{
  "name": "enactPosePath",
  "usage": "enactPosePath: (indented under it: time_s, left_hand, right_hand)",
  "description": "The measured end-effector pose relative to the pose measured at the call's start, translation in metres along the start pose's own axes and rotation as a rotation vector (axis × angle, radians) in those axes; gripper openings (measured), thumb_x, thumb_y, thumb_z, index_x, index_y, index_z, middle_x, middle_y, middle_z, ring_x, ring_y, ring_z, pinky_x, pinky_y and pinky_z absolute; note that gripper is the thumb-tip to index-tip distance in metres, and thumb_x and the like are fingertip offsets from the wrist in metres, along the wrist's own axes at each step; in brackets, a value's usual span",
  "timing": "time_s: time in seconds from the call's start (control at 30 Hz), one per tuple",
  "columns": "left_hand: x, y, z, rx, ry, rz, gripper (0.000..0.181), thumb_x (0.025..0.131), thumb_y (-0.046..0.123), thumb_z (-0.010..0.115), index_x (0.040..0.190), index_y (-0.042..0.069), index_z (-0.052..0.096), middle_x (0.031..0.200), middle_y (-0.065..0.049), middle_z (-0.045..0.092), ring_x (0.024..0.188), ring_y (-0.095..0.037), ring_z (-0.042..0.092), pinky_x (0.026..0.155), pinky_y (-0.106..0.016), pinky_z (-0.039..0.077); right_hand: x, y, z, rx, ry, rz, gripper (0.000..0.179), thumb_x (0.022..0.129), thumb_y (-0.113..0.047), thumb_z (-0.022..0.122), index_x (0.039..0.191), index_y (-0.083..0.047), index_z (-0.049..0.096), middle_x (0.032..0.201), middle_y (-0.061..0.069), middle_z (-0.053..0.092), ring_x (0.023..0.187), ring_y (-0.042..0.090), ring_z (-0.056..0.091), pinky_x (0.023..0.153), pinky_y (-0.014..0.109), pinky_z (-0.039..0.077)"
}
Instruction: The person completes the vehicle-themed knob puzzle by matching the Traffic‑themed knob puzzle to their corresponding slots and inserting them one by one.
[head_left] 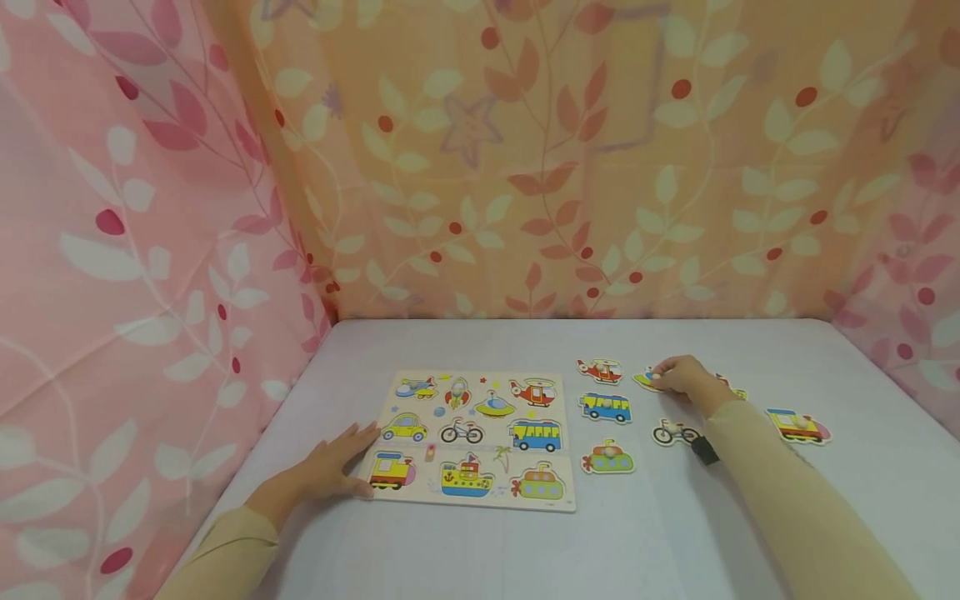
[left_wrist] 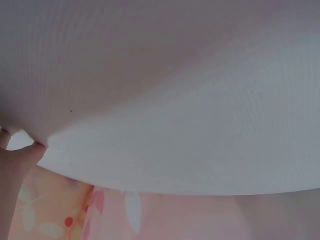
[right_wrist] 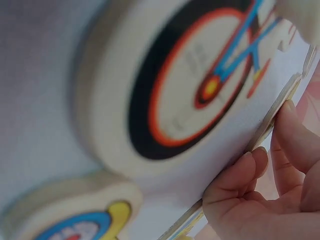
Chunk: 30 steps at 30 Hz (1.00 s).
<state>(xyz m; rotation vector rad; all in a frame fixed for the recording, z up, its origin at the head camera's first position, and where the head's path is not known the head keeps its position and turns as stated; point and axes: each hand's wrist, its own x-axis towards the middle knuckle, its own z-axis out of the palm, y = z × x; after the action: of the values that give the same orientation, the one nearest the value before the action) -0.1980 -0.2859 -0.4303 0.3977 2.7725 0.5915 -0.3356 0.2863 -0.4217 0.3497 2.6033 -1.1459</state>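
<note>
A wooden puzzle board (head_left: 480,458) printed with vehicles lies flat on the white table. My left hand (head_left: 322,467) rests at its left edge, fingers extended; in the left wrist view, only part of that hand (left_wrist: 17,167) shows. To the right of the board, my right hand (head_left: 686,377) pinches the flying saucer puzzle piece (head_left: 643,379), partly covered by the fingers. The right wrist view has the curled fingers (right_wrist: 230,185) and thumb beside thin piece edges. Large in its foreground is the bicycle piece (right_wrist: 190,90), which lies just nearer than that hand.
Around the right hand lie a helicopter piece (head_left: 602,372), a bus piece (head_left: 606,407), a submarine piece (head_left: 609,460) and a train piece (head_left: 797,427). Another piece (head_left: 735,392) is partly hidden behind the right forearm. Patterned curtains (head_left: 525,167) stand behind and beside the table.
</note>
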Motion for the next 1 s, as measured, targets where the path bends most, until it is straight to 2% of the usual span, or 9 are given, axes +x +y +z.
enactPosePath:
  time_s: [0.1,0.27,0.47,0.87,1.0]
  left_hand:
    - [-0.001,0.000,0.000,-0.002,0.005,-0.010,0.102,0.071,0.044,0.083,0.151,0.007,0.033,0.157,-0.017,0.026,0.144,-0.043,0.012,0.108,-0.070,0.006]
    - [-0.003,-0.002,0.000,0.000,0.005,-0.020,0.102,0.071,0.044,0.083,0.152,0.007,0.032,0.157,-0.017,0.026,0.145,-0.042,0.012,0.108,-0.070,0.005]
    - [-0.002,-0.002,-0.002,-0.007,0.001,-0.016,0.102,0.071,0.044,0.082,0.152,0.008,0.032,0.157,-0.016,0.026,0.145,-0.042,0.011,0.108,-0.070,0.005]
    - [-0.001,-0.001,0.000,-0.002,0.001,0.000,0.100,0.072,0.042,0.083,0.151,0.007,0.033,0.157,-0.016,0.027,0.144,-0.043,0.013,0.108,-0.070,0.007]
    - [0.000,-0.001,0.000,0.001,-0.001,0.001,0.100,0.072,0.042,0.083,0.151,0.008,0.032,0.157,-0.016,0.026,0.145,-0.042,0.012,0.108,-0.070,0.007]
  right_hand:
    - [-0.001,-0.001,0.000,-0.005,0.000,-0.016,0.017,0.089,-0.010,0.067,0.097,0.004,0.062,0.083,0.007,0.051,0.066,0.016,0.046,0.056,0.027,0.041]
    - [-0.004,-0.006,0.002,0.015,0.005,0.021,0.018,0.089,-0.011,0.069,0.098,0.003,0.061,0.088,0.009,0.051,0.066,0.016,0.046,0.057,0.027,0.042]
    - [-0.004,-0.006,0.004,0.016,0.015,0.051,0.030,0.090,-0.012,0.068,0.112,0.007,0.061,0.096,0.013,0.052,0.076,0.020,0.047,0.062,0.028,0.041]
    - [-0.013,-0.010,-0.003,0.099,-0.008,0.063,0.037,0.087,-0.015,0.072,0.118,0.002,0.063,0.110,0.015,0.057,0.089,0.024,0.048,0.068,0.031,0.043]
    - [-0.023,-0.015,-0.006,0.148,-0.026,0.053,0.044,0.088,-0.017,0.072,0.126,0.001,0.059,0.128,0.021,0.050,0.107,0.033,0.046,0.084,0.044,0.046]
